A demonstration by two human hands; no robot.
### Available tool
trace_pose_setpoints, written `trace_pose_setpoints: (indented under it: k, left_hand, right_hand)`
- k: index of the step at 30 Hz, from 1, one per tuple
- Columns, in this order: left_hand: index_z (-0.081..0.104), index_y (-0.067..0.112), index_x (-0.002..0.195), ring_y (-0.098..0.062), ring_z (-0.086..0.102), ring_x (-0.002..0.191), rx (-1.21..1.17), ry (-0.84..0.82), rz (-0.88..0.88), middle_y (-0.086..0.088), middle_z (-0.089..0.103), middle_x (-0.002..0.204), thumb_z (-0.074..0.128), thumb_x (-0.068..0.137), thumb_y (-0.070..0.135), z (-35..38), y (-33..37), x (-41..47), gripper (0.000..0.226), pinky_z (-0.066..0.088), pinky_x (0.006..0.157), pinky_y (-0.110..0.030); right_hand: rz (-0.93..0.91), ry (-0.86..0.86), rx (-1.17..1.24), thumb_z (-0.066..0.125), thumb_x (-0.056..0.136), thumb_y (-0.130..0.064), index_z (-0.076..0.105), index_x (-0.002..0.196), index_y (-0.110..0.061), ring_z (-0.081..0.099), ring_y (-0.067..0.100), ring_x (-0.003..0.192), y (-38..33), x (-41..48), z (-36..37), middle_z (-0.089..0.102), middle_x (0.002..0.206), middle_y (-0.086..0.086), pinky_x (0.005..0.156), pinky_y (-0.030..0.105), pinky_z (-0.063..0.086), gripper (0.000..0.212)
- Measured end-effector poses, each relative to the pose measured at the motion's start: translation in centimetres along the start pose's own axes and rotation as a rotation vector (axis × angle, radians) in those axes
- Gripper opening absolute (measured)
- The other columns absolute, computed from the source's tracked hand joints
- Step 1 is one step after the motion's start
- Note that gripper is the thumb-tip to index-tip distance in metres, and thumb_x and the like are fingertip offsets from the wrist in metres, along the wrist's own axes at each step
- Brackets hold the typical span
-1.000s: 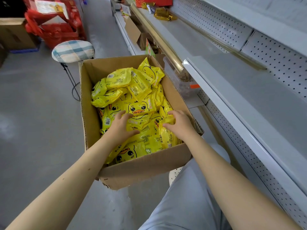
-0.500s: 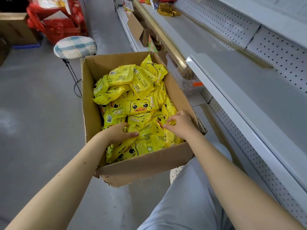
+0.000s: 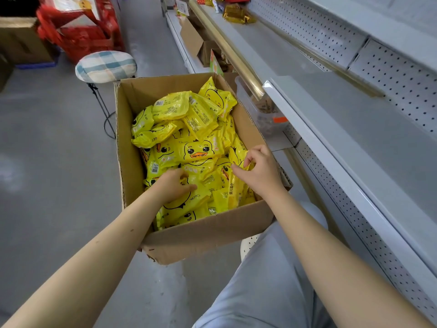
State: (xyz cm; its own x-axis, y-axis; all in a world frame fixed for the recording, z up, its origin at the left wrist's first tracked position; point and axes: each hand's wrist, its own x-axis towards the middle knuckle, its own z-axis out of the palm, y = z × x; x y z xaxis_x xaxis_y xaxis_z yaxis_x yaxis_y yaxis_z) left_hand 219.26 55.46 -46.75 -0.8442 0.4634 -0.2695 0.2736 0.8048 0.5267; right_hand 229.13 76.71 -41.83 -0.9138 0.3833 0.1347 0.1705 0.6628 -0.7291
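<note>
The left grip's [image 3: 173,187] fingertips are sunk among the packs [image 3: 198,150], so whether they hold one cannot be told. The right grip [image 3: 257,170] covers the edge of the pack it pinches. Lower packs lie hidden under the top ones. The box [image 3: 208,235] hides part of the stool's [image 3: 106,66] legs. The red heap [image 3: 80,31] is blurred and cut by the top edge. Print on the gold packs [image 3: 237,15] is too small to read.

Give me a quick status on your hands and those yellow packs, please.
Left hand gripping yellow packs in cardboard box. Right hand pinching one pack's edge. Nothing lifted yet; shelf alongside, unobstructed.
</note>
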Motion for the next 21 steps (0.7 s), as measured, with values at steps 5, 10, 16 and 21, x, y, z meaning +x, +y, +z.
trace_pose_setpoints:
  k: [5, 10, 16, 21]
  left_hand:
    - [0.041, 0.017, 0.139, -0.025, 0.048, 0.123, 0.093, -0.137, -0.067, -0.007, 0.049, 0.137, 0.066, 0.082, 0.048, 0.4, -0.7, -0.2, 0.069, 0.043, 0.095, -0.035]
    - [0.053, 0.01, 0.129, -0.027, 0.057, 0.106, 0.137, -0.107, -0.047, -0.012, 0.058, 0.124, 0.068, 0.081, 0.046, 0.4, -0.1, -0.2, 0.061, 0.049, 0.082, -0.037]
    - [0.053, 0.015, 0.122, -0.026, 0.048, 0.112, -0.324, 0.338, -0.119, -0.008, 0.055, 0.122, 0.062, 0.084, 0.051, -1.6, 1.2, -0.2, 0.053, 0.043, 0.088, -0.034]
    - [0.041, 0.007, 0.137, -0.011, 0.05, 0.081, -0.425, 0.313, -0.19, -0.012, 0.053, 0.129, 0.062, 0.086, 0.046, -1.5, 1.0, -0.4, 0.068, 0.042, 0.065, -0.023]
  right_hand:
    - [0.03, -0.024, -0.004, 0.077, 0.074, -0.032, 0.041, 0.062, -0.017, 0.043, 0.008, 0.092, 0.3, -0.1, 0.1, 0.042, 0.099, -0.002, 0.065, 0.013, 0.028, 0.041]
    - [0.161, -0.152, -0.026, 0.075, 0.077, -0.024, 0.046, 0.088, -0.019, 0.048, 0.019, 0.101, 1.3, 0.6, 0.1, 0.047, 0.105, -0.001, 0.071, 0.027, 0.033, 0.032]
    - [0.267, -0.157, 0.083, 0.075, 0.079, -0.02, 0.04, 0.126, -0.034, 0.046, 0.013, 0.118, 1.7, 1.0, 0.1, 0.048, 0.133, -0.002, 0.075, 0.024, 0.038, 0.06]
    - [0.23, -0.04, 0.23, 0.065, 0.084, -0.009, 0.048, 0.123, -0.039, 0.055, -0.006, 0.085, 1.9, 1.0, -0.3, 0.054, 0.11, -0.02, 0.062, 0.014, 0.045, 0.052]
